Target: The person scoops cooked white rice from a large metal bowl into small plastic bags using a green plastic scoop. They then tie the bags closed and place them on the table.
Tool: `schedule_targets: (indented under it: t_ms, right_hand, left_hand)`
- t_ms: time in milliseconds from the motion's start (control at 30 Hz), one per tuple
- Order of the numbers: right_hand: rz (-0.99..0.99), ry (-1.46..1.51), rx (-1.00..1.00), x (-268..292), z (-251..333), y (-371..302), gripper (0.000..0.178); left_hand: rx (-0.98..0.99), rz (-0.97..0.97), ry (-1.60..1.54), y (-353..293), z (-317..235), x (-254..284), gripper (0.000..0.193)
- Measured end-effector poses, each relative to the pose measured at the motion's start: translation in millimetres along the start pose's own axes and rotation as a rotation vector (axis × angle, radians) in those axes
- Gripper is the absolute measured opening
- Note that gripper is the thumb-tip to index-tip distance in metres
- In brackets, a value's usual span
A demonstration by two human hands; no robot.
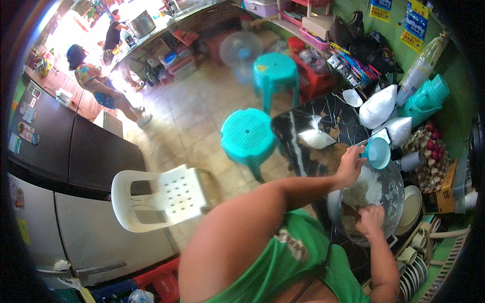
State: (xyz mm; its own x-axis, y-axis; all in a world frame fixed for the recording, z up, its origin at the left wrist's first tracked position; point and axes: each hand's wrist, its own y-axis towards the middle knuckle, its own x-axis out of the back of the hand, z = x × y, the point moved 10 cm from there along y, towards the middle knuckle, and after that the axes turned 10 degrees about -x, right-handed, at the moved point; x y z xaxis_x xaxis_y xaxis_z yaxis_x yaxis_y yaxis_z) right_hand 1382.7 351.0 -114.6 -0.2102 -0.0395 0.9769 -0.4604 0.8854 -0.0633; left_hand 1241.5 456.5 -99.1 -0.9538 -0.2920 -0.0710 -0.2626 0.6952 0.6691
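Observation:
My left hand pinches a light-blue plastic cup by its near side, tilted above the far rim of a large round metal basin. What the cup holds cannot be made out. Inside the basin lies white, floury stuff, with a brownish wet-looking patch near the front. My right hand is down in the basin at that brownish patch, its fingers curled. Whatever those fingers grip is hidden. The basin stands on a black marble-patterned table.
Past the basin are a tied bag of white powder, larger white bags, a teal pitcher and egg trays. Plates stand in a rack at right. Teal stools and a white chair stand left. Two people are farther off.

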Motion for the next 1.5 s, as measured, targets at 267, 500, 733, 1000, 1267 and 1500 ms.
schedule_targets:
  t_ms: [267,500,733,1000,1267,1500]
  right_hand:
    - [0.164,0.036,0.064,21,-16,-18,0.011]
    - [-0.006,-0.247,-0.504,12,-134,40,0.012]
    - [0.124,-0.325,-0.475,-43,-96,92,0.013]
    - [0.098,-0.25,-0.267,-63,-59,53,0.01]
    - [0.153,-0.131,-0.038,6,12,9,0.007]
    - [0.049,-0.169,-0.329,37,-58,22,0.01]
  left_hand:
    - [-0.039,0.026,0.031,-1,-5,0,0.036]
    - [0.046,0.02,-0.012,-2,1,-1,0.034]
    - [0.01,-0.007,-0.018,-1,0,1,0.034]
    - [0.091,0.011,-0.009,-2,5,2,0.034]
    - [0.067,-0.002,0.031,-3,8,1,0.034]
    - [0.096,0.016,0.001,-1,9,3,0.027]
